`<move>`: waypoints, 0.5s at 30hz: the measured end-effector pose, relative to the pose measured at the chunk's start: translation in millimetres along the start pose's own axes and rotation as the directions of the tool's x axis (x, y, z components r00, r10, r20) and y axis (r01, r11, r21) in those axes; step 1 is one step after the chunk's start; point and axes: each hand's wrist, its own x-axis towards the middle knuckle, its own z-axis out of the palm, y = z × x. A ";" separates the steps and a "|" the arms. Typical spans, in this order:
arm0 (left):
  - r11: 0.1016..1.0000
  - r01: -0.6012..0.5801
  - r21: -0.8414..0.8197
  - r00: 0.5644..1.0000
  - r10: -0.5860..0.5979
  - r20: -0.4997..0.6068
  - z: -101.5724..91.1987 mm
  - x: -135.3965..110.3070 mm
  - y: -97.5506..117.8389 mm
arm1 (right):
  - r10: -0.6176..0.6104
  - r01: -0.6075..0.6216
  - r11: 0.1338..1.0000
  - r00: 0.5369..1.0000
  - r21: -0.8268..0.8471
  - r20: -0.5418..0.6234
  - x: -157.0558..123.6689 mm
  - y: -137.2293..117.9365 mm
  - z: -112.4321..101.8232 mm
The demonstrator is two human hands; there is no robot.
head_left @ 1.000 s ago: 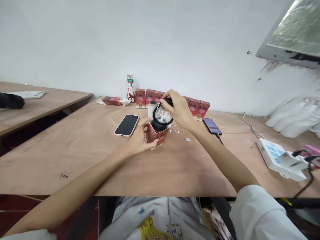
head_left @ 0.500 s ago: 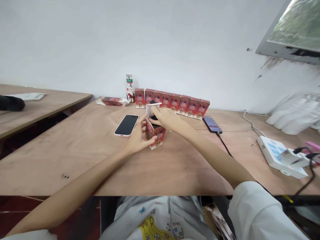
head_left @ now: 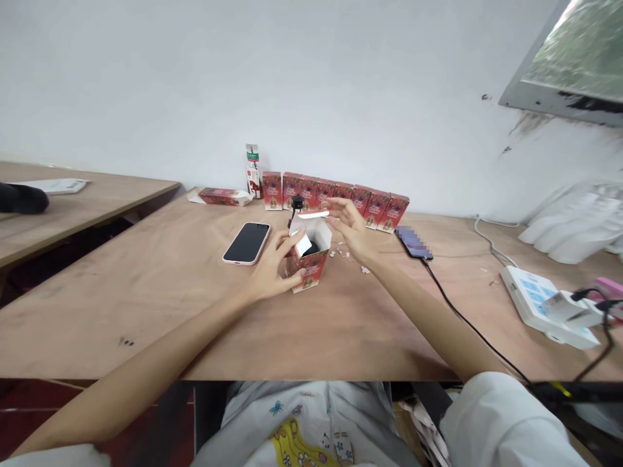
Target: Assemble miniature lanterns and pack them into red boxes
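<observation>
A red printed carton (head_left: 307,269) stands upright in front of me with its white-lined top flaps raised. Something black shows inside it. My left hand (head_left: 272,266) grips the carton from the left, thumb across its front and fingers by the side flap. At the top right, my right hand (head_left: 353,230) has its fingers stretched out beside the raised lid flap (head_left: 314,215); whether they touch it is hard to tell. Just behind the carton is a small black object (head_left: 296,202), partly hidden by the flap.
Several closed red cartons (head_left: 379,209) stand in a row near the wall. A flattened red carton (head_left: 224,196) and a bottle-like pack (head_left: 253,172) sit left of them. A phone (head_left: 246,243) lies left, another (head_left: 413,242) right with a cable. White scraps (head_left: 365,270) lie beside my right hand.
My right hand has come out of the carton's top and moved right, its fingers spreading. The carton's opening now shows, and white scraps are visible. My left hand still holds the carton.
</observation>
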 end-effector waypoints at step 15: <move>0.986 0.017 -0.164 1.000 -0.019 -0.006 3.5 1.5 -5.8 | -0.119 0.091 0.990 0.954 0.112 0.275 -10.8 -4.1 14.2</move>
